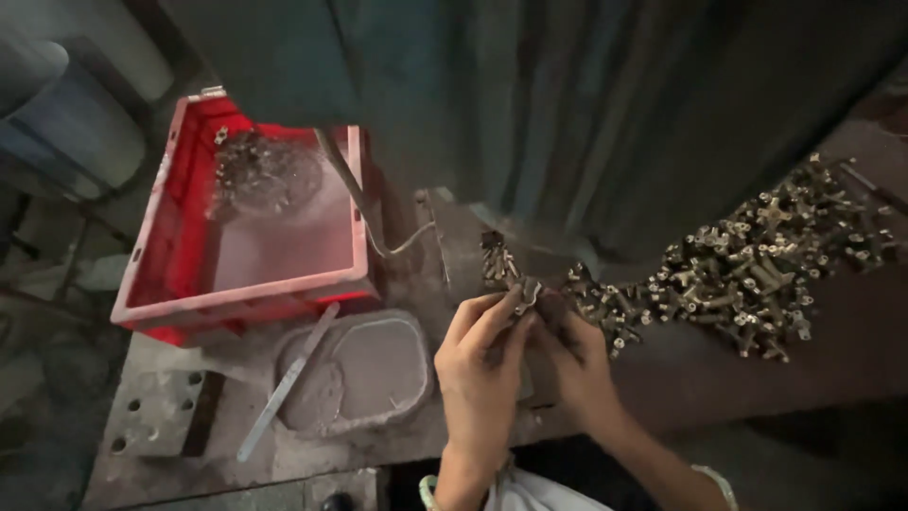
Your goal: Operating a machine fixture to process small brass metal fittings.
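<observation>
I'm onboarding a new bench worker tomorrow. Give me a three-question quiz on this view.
1. True or false: the red crate stands to the right of the hands.
2. What does the left hand pinch at its fingertips? A) a small metal part B) a flat metal strip C) a wire
3. Fill in: the big pile of metal parts lies to the ____ of the right hand.

Key: 1 false; 2 A; 3 right.
</observation>
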